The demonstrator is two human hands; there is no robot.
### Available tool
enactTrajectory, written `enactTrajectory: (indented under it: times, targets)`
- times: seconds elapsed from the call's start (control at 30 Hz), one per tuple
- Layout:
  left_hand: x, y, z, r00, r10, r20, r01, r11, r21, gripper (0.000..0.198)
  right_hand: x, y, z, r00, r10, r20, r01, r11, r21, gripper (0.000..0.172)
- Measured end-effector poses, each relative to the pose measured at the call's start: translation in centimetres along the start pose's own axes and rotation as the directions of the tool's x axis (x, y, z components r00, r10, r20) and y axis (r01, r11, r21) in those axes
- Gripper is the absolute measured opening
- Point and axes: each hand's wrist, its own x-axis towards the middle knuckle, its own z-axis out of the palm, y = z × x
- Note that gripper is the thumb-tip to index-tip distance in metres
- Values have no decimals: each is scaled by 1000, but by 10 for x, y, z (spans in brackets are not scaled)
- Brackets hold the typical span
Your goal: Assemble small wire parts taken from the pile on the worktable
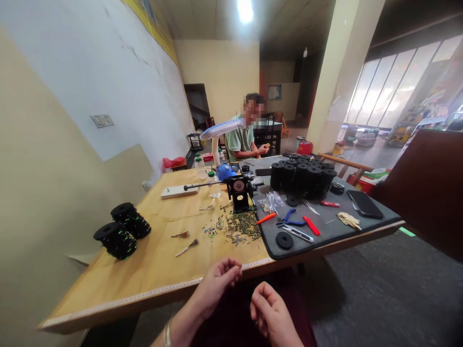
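Observation:
My left hand is over the front edge of the table, thumb and fingers pinched together. Anything between the fingertips is too small to make out. Lower and to the right, my right hand hangs in front of the edge with its fingers curled in and the thumb pressed against them; its contents are hidden. Beyond my hands lies a heap of small dark and gold cylindrical pieces, with tiny coloured bits beside it. A black crank device with a dial and long rod stands behind the heap. Two small brushes lie to the left.
Black spools stand at left, more spools at back right. The grey mat bears blue pliers, a cutter knife, a red-handled tool and a phone. A lamp and a person are opposite.

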Motion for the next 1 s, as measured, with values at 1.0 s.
enactTrajectory:
  times: [1.0]
  targets:
    - [-27, -59, 19, 894, -345, 284, 421, 433, -797, 10, -3, 0, 21, 998, -19, 54, 32, 971, -237, 30]
